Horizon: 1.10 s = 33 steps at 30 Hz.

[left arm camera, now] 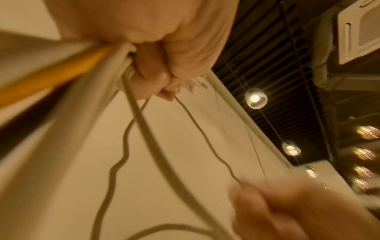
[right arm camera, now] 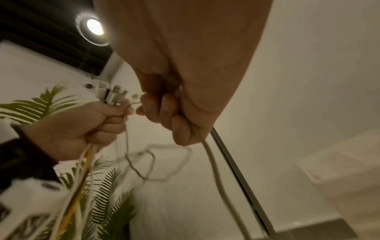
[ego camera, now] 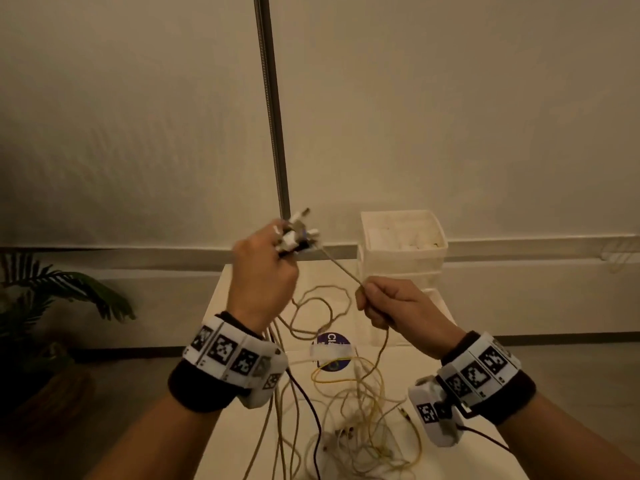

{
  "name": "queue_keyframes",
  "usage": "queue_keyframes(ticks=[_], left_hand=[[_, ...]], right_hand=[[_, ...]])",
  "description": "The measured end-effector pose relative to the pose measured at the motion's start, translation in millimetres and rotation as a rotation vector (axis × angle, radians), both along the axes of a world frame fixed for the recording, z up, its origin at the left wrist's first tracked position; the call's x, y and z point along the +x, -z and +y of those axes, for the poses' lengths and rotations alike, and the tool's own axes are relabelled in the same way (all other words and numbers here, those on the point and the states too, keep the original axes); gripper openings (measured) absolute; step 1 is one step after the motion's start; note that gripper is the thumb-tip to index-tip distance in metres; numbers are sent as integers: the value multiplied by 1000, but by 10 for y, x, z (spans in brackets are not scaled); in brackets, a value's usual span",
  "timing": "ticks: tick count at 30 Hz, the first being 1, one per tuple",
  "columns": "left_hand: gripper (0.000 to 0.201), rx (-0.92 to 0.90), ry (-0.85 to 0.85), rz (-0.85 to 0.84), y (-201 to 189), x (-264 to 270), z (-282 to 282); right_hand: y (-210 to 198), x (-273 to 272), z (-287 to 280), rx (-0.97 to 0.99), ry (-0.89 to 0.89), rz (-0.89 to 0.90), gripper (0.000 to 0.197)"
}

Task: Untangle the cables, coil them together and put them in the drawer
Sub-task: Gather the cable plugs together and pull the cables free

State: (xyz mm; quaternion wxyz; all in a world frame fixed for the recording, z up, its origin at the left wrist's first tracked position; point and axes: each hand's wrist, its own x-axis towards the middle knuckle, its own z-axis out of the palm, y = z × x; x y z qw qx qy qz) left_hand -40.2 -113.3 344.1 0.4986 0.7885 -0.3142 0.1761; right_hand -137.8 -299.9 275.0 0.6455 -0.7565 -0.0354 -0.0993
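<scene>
The plug ends (ego camera: 297, 233) of the cables (ego camera: 349, 407) are squeezed in the left hand (ego camera: 263, 275), one thin cable (ego camera: 341, 268) is pinched tight in the right hand (ego camera: 394, 303), and the rest is left hanging in a messy pile on the tabletop (ego camera: 242, 393). The cables look light, soft and bendy. They are best held just behind the hard plugs and pulled gently so no knots are made.

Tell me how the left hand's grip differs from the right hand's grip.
The left hand grips a bundle of cables with their plugs sticking out above the fist; the right hand pinches a single pale cable. The left hand is raised higher than the right. Both are closed on cable above the table.
</scene>
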Motion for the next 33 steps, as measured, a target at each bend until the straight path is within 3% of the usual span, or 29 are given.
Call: queue_keyframes(ticks=[2, 5, 7, 11, 15, 18, 24, 30, 33], left_hand=[[26, -107, -179, 42, -125, 156, 158], [19, -60, -322, 22, -210, 293, 330], [25, -2, -245, 5, -181, 206, 316], [44, 132, 69, -23, 55, -92, 92], [42, 280, 268, -42, 236, -214, -104], [27, 386, 246, -12, 294, -150, -108], [33, 59, 18, 31, 64, 52, 99], [28, 17, -139, 20, -76, 178, 299], [25, 1, -54, 10, -49, 194, 366]], right_hand=[[196, -23, -92, 24, 48, 53, 32], [384, -33, -203, 43, 120, 115, 34], [351, -4, -192, 47, 156, 116, 34], [129, 87, -62, -4, 135, 64, 33], [-78, 143, 93, 33, 42, -18, 28], [-179, 128, 152, 42, 5, -56, 26], [-54, -41, 74, 149, -48, 37, 27], [292, -302, 82, 321, -148, 190, 23], [363, -434, 147, 309, -128, 176, 25]])
